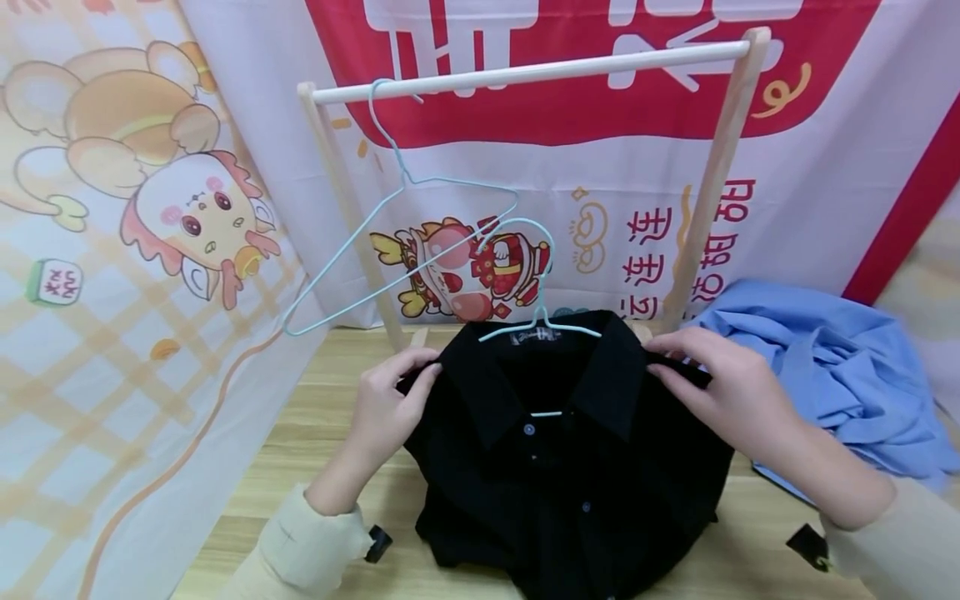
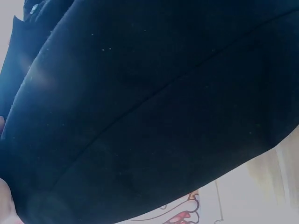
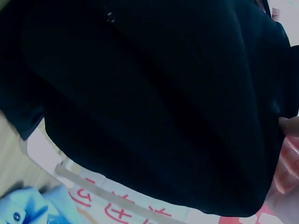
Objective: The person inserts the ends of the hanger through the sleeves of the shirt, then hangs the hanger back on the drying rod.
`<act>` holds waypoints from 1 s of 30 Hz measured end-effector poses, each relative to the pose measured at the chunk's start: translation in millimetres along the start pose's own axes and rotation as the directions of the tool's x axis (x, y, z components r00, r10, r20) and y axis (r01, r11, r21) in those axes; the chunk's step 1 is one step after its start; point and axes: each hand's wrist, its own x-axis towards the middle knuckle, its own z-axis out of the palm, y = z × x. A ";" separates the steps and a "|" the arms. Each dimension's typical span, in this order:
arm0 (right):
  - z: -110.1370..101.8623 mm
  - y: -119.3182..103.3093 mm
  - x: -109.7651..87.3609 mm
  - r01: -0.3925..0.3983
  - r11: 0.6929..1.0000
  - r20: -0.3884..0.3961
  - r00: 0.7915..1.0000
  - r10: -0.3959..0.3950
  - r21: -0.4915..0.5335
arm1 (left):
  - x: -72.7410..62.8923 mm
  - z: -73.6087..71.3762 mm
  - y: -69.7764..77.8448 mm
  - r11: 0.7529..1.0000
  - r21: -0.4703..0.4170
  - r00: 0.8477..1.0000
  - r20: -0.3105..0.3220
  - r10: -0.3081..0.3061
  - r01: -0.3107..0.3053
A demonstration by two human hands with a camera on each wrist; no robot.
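A black button-up shirt (image 1: 555,475) is held up by both shoulders over the wooden table. My left hand (image 1: 390,408) pinches its left shoulder in the head view, and my right hand (image 1: 738,392) pinches the opposite one. Inside the collar sits a light-blue wire hanger (image 1: 542,315), its hook rising above the neckline and a bit of its lower bar showing in the neck opening. Black cloth (image 2: 154,102) fills most of the left wrist view. In the right wrist view the thumb and fingers (image 3: 289,126) grip the shirt's edge at the right.
Behind the shirt stands a rack with a white rail (image 1: 525,77) and wooden posts. A second light-blue hanger (image 1: 405,179) hangs from the rail's left part. Crumpled blue clothing (image 1: 847,375) lies on the table (image 1: 300,450) at the right. Printed cloth (image 1: 135,250) lines the back and left.
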 end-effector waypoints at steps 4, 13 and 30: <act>-4.2 -0.4 2.7 -0.151 0.985 0.043 0.988 0.148 0.087 | 2.6 -0.8 -0.4 0.998 0.016 0.998 -0.032 0.056 -0.056; -15.9 -6.0 10.6 -0.200 0.975 -0.002 0.980 0.201 0.095 | 27.0 -11.3 9.8 0.972 0.149 0.981 -0.035 0.190 -0.183; -48.3 -17.5 35.7 -0.240 0.951 -0.209 0.937 0.280 0.197 | 90.0 -12.5 46.3 0.948 0.245 0.950 -0.186 0.250 -0.202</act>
